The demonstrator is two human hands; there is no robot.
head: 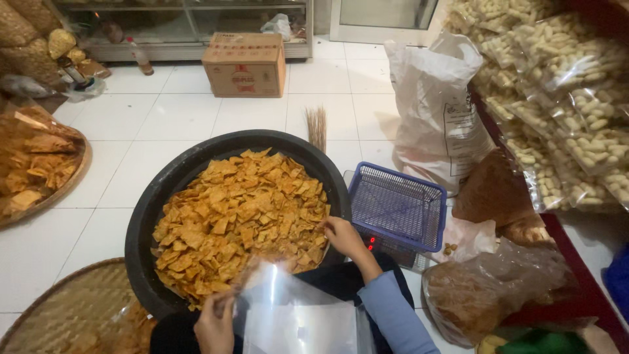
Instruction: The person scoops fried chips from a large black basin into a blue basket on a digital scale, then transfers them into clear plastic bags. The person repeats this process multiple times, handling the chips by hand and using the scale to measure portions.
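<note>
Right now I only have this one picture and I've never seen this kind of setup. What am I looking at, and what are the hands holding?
There is no machine here: a camera on a person's head looks down at their own bare hands. On the white tiled floor sits a big black tub heaped with orange-brown square chips. The left hand holds open a clear plastic bag. The right hand rests on the chips at the tub's edge. Beside it, a blue mesh basket stands on a scale. Packed snack bags are stacked on the right.

Even indoor overhead lighting, moderately bright, soft shadows under the black basin (141,223), glare on the clear plastic bag (295,314), wide-angle bending at edges, motion blur on the bag.
</note>
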